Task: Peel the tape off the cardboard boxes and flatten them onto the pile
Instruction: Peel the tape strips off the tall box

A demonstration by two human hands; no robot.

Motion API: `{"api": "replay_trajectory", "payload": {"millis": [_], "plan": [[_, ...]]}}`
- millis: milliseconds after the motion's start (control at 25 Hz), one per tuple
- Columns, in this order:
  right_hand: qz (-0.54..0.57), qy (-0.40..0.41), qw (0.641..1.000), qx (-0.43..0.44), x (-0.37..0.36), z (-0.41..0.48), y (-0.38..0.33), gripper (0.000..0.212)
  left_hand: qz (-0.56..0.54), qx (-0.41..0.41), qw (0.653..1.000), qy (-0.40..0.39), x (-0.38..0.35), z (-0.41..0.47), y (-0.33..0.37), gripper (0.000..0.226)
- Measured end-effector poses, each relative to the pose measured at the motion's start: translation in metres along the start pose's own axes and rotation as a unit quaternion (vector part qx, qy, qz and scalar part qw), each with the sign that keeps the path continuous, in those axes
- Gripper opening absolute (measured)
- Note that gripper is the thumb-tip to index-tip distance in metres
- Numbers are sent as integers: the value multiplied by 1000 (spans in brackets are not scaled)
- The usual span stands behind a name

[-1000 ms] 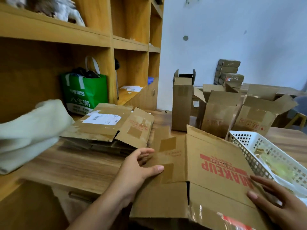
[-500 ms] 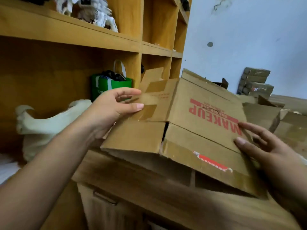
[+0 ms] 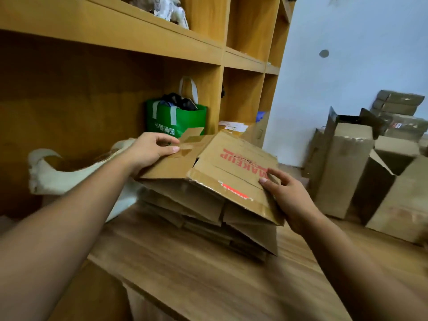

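Observation:
A flattened brown cardboard box (image 3: 222,167) with red "MAKEUP" print sits tilted over the pile of flattened boxes (image 3: 208,218) on the wooden table. My left hand (image 3: 148,151) grips its far left flap, thumb on top and fingers underneath. At the right edge, my right hand (image 3: 284,195) holds the box with the thumb on the printed face and fingers curled behind. Strips of clear tape show along the front flap.
Several upright open cardboard boxes (image 3: 342,167) stand at the right on the table (image 3: 208,279). A green bag (image 3: 176,121) sits in the wooden shelf unit (image 3: 115,40) behind the pile. A cream cloth (image 3: 60,174) lies at the left. Stacked parcels (image 3: 398,105) stand by the wall.
Both hands lifted the flattened box from in front of me and carried it left and away, over the pile. The view swung left toward the shelves.

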State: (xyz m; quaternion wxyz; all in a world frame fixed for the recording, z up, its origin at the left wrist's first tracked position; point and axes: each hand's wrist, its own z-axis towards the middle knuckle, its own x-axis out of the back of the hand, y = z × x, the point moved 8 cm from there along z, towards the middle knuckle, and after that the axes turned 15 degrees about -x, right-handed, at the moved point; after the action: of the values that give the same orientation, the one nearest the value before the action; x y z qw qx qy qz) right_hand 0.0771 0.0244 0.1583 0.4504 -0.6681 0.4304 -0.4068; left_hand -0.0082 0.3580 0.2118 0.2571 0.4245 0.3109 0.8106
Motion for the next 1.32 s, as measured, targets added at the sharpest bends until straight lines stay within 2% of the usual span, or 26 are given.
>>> {"api": "replay_trajectory", "payload": {"millis": [200,280,360,440,520,640,1000,1080,1200,1320], "plan": [[-221,50,974,30,-15,37,23,46,87,-6,991,-97,-36,-2,-56,25],[-348,56,935,36,-23,42,36,48,141,7,980,-144,-52,-10,-73,28],[-458,60,886,46,-29,44,52,50,150,22,972,-177,-67,-22,-79,38],[-497,58,864,54,-34,47,66,52,146,26,973,-175,-75,-29,-80,57],[-508,72,855,73,-38,47,73,53,184,23,967,-177,-81,-32,-83,63],[-518,83,847,86,-42,44,75,52,245,16,952,-183,-88,-34,-88,58],[-550,123,817,124,-48,45,66,46,298,-19,931,-209,-101,-36,-80,44],[-511,136,836,145,-47,34,54,41,301,-33,933,-196,-98,-37,-65,43],[-379,147,897,174,-26,5,27,40,315,-76,936,-140,-93,-36,-19,41],[-320,150,915,194,5,-28,4,38,280,-118,947,-103,-104,-41,44,39]]}}
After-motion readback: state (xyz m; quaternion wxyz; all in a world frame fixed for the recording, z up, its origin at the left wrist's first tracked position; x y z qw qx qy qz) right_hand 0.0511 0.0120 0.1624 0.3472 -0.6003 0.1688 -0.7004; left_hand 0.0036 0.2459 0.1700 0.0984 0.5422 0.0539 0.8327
